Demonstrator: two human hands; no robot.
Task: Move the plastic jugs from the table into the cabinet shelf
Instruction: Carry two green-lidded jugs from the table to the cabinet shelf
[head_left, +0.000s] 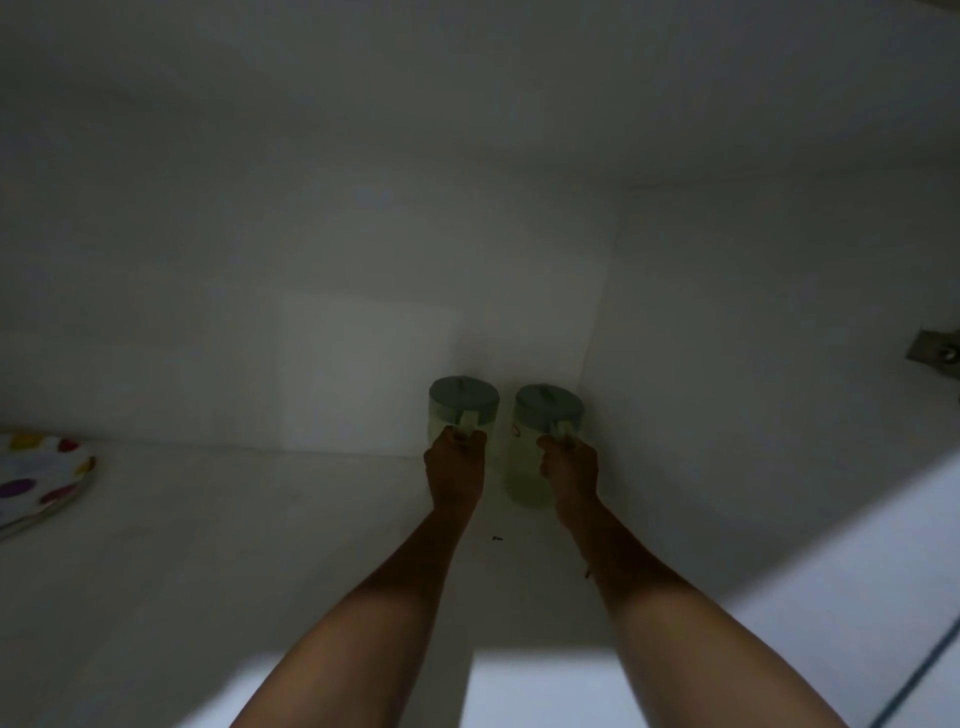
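Observation:
Two pale translucent plastic jugs with grey-green lids stand side by side deep in the dim white cabinet, close to its back right corner. My left hand (456, 470) is wrapped around the handle of the left jug (462, 405). My right hand (570, 467) grips the handle of the right jug (545, 415). Both jugs are upright and seem to rest on the cabinet shelf (260, 545), though my hands hide the lower part of the left one. Both forearms reach in from the front.
A white plate with coloured dots (39, 478) lies at the shelf's left edge. The cabinet's right wall (753, 364) carries a metal hinge (937, 353). The back wall stands just behind the jugs. A small dark speck (497, 538) lies on the shelf between my arms.

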